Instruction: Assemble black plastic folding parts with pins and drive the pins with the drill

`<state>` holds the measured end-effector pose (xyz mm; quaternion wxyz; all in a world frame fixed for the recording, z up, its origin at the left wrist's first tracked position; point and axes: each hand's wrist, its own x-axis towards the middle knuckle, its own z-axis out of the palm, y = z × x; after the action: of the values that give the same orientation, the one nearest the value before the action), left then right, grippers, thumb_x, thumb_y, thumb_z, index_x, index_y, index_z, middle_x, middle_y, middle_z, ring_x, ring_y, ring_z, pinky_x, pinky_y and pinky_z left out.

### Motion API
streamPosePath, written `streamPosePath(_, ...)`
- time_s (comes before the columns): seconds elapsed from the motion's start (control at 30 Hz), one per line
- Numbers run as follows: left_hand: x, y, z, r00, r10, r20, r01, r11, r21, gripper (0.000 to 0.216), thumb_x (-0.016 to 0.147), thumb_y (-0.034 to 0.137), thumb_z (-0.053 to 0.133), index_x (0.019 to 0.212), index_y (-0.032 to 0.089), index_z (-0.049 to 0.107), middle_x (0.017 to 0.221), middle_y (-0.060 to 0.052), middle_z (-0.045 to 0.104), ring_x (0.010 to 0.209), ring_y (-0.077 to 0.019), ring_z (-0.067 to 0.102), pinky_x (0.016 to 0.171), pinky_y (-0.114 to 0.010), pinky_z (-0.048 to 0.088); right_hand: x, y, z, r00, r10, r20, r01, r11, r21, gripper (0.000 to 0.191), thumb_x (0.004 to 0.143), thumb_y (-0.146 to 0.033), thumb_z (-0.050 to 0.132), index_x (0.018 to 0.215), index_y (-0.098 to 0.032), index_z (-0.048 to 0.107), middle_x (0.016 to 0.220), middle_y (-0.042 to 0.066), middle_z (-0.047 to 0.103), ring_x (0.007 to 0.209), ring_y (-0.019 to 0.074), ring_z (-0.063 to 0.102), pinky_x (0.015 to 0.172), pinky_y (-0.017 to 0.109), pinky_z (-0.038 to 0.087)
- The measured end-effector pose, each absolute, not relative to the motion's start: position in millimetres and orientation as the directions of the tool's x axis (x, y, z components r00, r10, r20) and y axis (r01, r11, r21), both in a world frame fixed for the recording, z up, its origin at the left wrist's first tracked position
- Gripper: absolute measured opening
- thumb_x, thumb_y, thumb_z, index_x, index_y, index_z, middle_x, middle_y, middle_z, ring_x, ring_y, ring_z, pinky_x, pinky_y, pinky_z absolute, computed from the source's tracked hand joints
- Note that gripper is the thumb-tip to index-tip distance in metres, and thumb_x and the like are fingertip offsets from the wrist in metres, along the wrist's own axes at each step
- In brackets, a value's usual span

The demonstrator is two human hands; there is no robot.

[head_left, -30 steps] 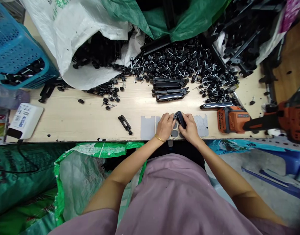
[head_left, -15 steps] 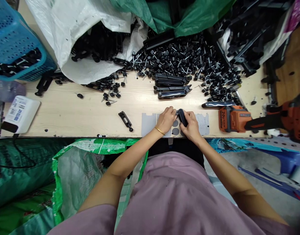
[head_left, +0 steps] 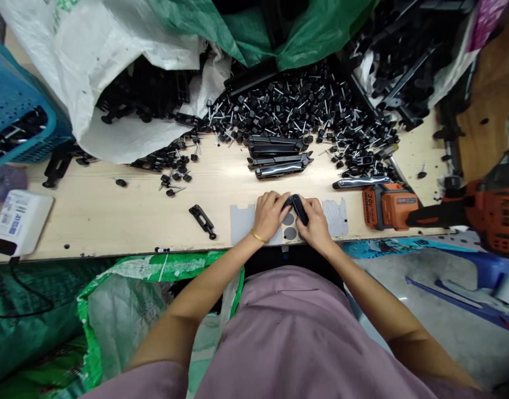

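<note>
My right hand [head_left: 315, 223] is closed around a dark, elongated plastic arm [head_left: 299, 210], its rounded end pointing away from me. My left hand [head_left: 271, 215], with a gold bangle at the wrist, pinches a black piece [head_left: 288, 202] that meets the arm's rounded end, so the two make a bent shape. Fingers cover most of the left piece. Both hands are over a grey sheet [head_left: 241, 221] with round grey spots near its middle. Left of the sheet lies a slotted black bracket [head_left: 202, 221]. Several black folded arms [head_left: 279, 158] lie stacked beyond my hands.
A large heap of black-headed screws [head_left: 291, 102] spreads across the back. An orange cordless drill [head_left: 495, 210] lies right, its battery [head_left: 389, 206] near the sheet. A white sack [head_left: 113, 44], blue basket [head_left: 30, 144] and white boxy device [head_left: 21, 221] stand left. The bench edge [head_left: 125, 252] runs before me.
The view has shifted, moving the bench leftward and slightly down in the picture. Between my hands, the left piece now shows more and angles down from the arm's end. Both hands keep their hold.
</note>
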<state>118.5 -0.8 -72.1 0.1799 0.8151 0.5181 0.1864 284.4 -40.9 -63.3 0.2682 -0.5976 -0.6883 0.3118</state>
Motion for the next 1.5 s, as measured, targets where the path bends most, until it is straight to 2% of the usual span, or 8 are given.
streamPosePath(0.17, 129, -10, -81, 0.287, 0.952, 0.110, 0.732, -0.291, 0.615, 0.031, 0.091, 0.032, 0.048, 0.118, 0.021, 0.058, 0.084, -0.004, 0.052, 0.084, -0.0179, 0.050, 0.078, -0.033, 0.042, 283, -40, -63, -0.168, 0.985, -0.030, 0.674, 0.093, -0.733, 0.070, 0.074, -0.010, 0.048, 0.140, -0.023, 0.032, 0.106, 0.010, 0.046, 0.103, 0.0261, 0.047, 0.090, 0.042, 0.046)
streamPosePath(0.3, 154, -23, -83, 0.065, 0.992, 0.104, 0.759, -0.117, 0.641, 0.031, 0.092, 0.029, 0.046, 0.119, 0.020, 0.057, 0.082, -0.004, 0.049, 0.081, -0.0175, 0.049, 0.078, -0.033, 0.043, 283, -39, -64, -0.154, 0.987, -0.036, 0.681, 0.080, -0.728, 0.072, 0.074, -0.008, 0.047, 0.142, -0.022, 0.028, 0.108, 0.012, 0.046, 0.103, 0.0274, 0.046, 0.090, 0.045, 0.045)
streamPosePath(0.37, 158, -24, -83, 0.038, 0.994, 0.100, 0.769, -0.093, 0.633, 0.032, 0.091, 0.029, 0.047, 0.119, 0.020, 0.058, 0.081, -0.003, 0.049, 0.080, -0.0174, 0.049, 0.077, -0.033, 0.043, 283, -38, -63, -0.150, 0.988, -0.035, 0.674, 0.076, -0.735, 0.072, 0.074, -0.008, 0.046, 0.143, -0.021, 0.027, 0.108, 0.012, 0.046, 0.103, 0.0273, 0.046, 0.090, 0.045, 0.046)
streamPosePath(0.43, 153, -17, -83, 0.092, 0.991, 0.101, 0.764, -0.136, 0.630, 0.031, 0.091, 0.029, 0.047, 0.118, 0.019, 0.058, 0.080, -0.003, 0.049, 0.079, -0.0171, 0.049, 0.076, -0.032, 0.044, 284, -38, -63, -0.156, 0.987, -0.044, 0.664, 0.071, -0.745, 0.073, 0.074, -0.008, 0.046, 0.143, -0.020, 0.027, 0.108, 0.012, 0.046, 0.103, 0.0272, 0.046, 0.090, 0.045, 0.045)
streamPosePath(0.63, 123, 16, -81, 0.446, 0.891, 0.088, 0.664, -0.395, 0.634, 0.032, 0.090, 0.031, 0.048, 0.120, 0.021, 0.056, 0.082, -0.003, 0.051, 0.081, -0.0173, 0.050, 0.074, -0.031, 0.046, 284, -37, -62, -0.152, 0.984, -0.088, 0.665, 0.036, -0.746, 0.076, 0.073, -0.009, 0.047, 0.144, -0.023, 0.023, 0.109, 0.012, 0.046, 0.104, 0.0279, 0.046, 0.089, 0.046, 0.046)
streamPosePath(1.0, 167, -34, -81, 0.007, 0.999, 0.044, 0.746, -0.035, 0.665, 0.038, 0.093, 0.028, 0.040, 0.129, 0.018, 0.049, 0.083, -0.005, 0.047, 0.080, -0.0186, 0.048, 0.074, -0.033, 0.044, 279, -36, -61, -0.107, 0.989, -0.101, 0.668, -0.003, -0.744, 0.070, 0.077, -0.010, 0.046, 0.142, -0.024, 0.027, 0.109, 0.011, 0.047, 0.101, 0.0267, 0.048, 0.088, 0.045, 0.047)
streamPosePath(1.27, 161, -35, -76, 0.066, 0.998, -0.002, 0.731, -0.047, 0.681, 0.043, 0.093, 0.025, 0.038, 0.136, 0.021, 0.039, 0.089, -0.006, 0.046, 0.086, -0.0202, 0.047, 0.081, -0.037, 0.044, 280, -36, -61, -0.124, 0.990, -0.073, 0.660, 0.027, -0.751, 0.070, 0.076, -0.010, 0.046, 0.142, -0.025, 0.028, 0.109, 0.011, 0.048, 0.101, 0.0259, 0.048, 0.088, 0.044, 0.048)
streamPosePath(1.5, 146, -25, -76, 0.202, 0.979, 0.031, 0.677, -0.163, 0.718, 0.041, 0.093, 0.022, 0.040, 0.134, 0.019, 0.041, 0.090, -0.006, 0.047, 0.089, -0.0197, 0.046, 0.082, -0.035, 0.044, 283, -35, -64, -0.153, 0.986, -0.059, 0.631, 0.051, -0.774, 0.074, 0.073, -0.007, 0.047, 0.142, -0.024, 0.028, 0.109, 0.010, 0.048, 0.102, 0.0250, 0.047, 0.089, 0.043, 0.047)
